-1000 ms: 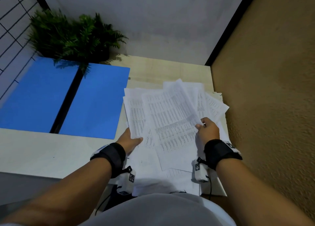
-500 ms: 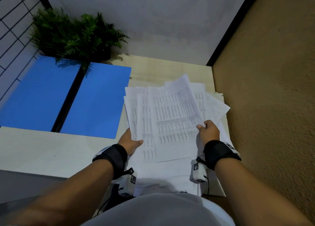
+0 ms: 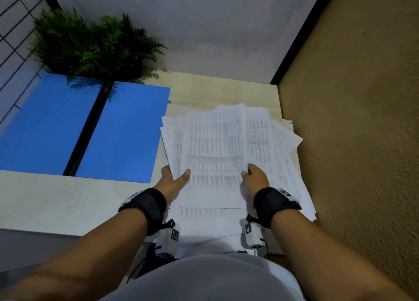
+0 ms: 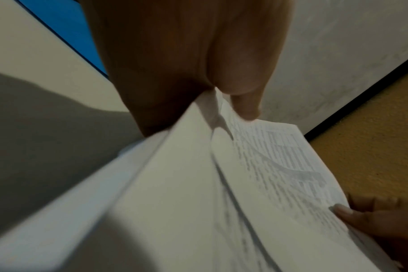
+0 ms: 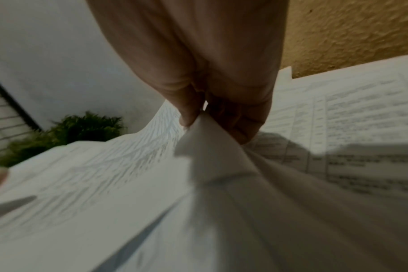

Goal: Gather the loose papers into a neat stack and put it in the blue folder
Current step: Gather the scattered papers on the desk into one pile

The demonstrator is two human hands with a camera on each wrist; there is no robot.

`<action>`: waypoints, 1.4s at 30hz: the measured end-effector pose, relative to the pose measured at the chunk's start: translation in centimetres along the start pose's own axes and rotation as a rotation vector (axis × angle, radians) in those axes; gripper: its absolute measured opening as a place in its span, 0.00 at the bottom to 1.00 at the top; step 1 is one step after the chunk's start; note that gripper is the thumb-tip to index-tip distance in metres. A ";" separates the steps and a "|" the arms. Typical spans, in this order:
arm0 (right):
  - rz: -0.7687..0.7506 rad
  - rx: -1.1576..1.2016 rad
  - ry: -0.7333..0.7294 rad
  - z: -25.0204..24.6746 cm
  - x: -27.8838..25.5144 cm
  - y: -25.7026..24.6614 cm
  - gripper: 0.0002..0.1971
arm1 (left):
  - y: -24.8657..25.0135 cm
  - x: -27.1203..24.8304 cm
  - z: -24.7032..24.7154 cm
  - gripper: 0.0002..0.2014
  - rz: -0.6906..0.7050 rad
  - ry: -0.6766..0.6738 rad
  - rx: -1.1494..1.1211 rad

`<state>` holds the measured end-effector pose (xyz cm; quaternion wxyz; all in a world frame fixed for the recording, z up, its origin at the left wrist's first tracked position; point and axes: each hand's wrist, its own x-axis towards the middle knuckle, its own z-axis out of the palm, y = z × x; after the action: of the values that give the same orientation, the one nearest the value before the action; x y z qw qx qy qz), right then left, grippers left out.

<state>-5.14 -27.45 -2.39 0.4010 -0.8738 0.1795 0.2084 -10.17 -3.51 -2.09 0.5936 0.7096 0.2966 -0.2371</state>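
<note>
A bundle of printed white papers [image 3: 215, 151] is lifted at its near edge above the table, fanned and uneven. My left hand [image 3: 175, 178] grips the bundle's left near edge, thumb on top, fingers under; the left wrist view shows the thumb [image 4: 245, 103] pressing the papers [image 4: 221, 184]. My right hand [image 3: 254, 176] pinches the right near edge of the papers [image 5: 210, 156] between thumb and fingers. More loose sheets [image 3: 285, 139] lie spread on the table beneath and to the right. The blue folder [image 3: 90, 128] lies open flat at the left, with a black spine.
A green fern plant [image 3: 90, 49] stands at the back, overhanging the folder's far edge. A tan textured wall [image 3: 362, 142] runs close along the right side of the table [image 3: 56, 201]. A grey wall is behind. A wire grid [image 3: 13, 28] is at far left.
The top sheets have swung from a rightward slant to nearly square. My left thumb has moved onto the sheets, and both hands have drawn closer together.
</note>
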 end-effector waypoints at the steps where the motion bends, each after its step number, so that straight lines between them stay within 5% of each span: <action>1: -0.028 -0.046 -0.036 -0.1 -0.1 -0.2 0.09 | -0.3 0.3 0.0 0.38 0.010 0.014 0.036; 3: -0.049 -0.035 -0.049 -0.8 0.2 -0.2 0.11 | -0.9 1.1 -0.1 0.30 0.026 0.044 0.102; 7: 0.054 -0.252 0.221 -4.2 1.3 0.7 0.23 | -1.6 1.5 -0.6 0.26 0.029 0.077 0.042; 9: 0.095 -0.299 0.128 -5.2 1.7 2.0 0.28 | -1.9 1.6 -0.9 0.27 0.019 0.057 0.008; 15: 0.114 -0.077 -0.046 -5.0 1.7 3.3 0.09 | -3.4 3.2 -1.7 0.30 0.024 0.041 -0.115; 18: 0.206 0.161 0.159 -5.8 1.7 3.0 0.23 | -3.2 3.3 -2.3 0.31 0.051 0.087 -0.155; 20: 0.224 0.134 0.268 -6.3 1.9 3.0 0.25 | -2.5 2.8 -2.5 0.31 0.055 0.125 -0.169; 26: 0.127 0.007 0.214 -4.9 1.8 3.0 0.15 | -2.1 2.6 -1.9 0.28 0.034 0.055 -0.172; 30: 0.189 0.163 0.176 -4.6 1.8 2.8 0.26 | -2.5 3.1 -1.2 0.26 0.010 0.088 -0.029; 36: 0.242 -0.350 0.254 -6.1 2.3 3.5 0.21 | -1.4 2.3 -0.4 0.26 -0.005 0.132 0.046; 39: 0.170 -0.269 0.232 -6.2 3.1 4.6 0.12 | -1.4 2.7 -0.1 0.27 -0.024 0.135 0.078; 42: 0.151 -0.045 0.261 -6.1 3.1 4.7 0.16 | -2.0 3.3 0.0 0.31 -0.055 0.107 0.036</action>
<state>-3.50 -35.52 -3.33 0.3375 -0.8863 0.2907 0.1265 -9.21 -2.83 -5.73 0.5571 0.7234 0.3430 -0.2205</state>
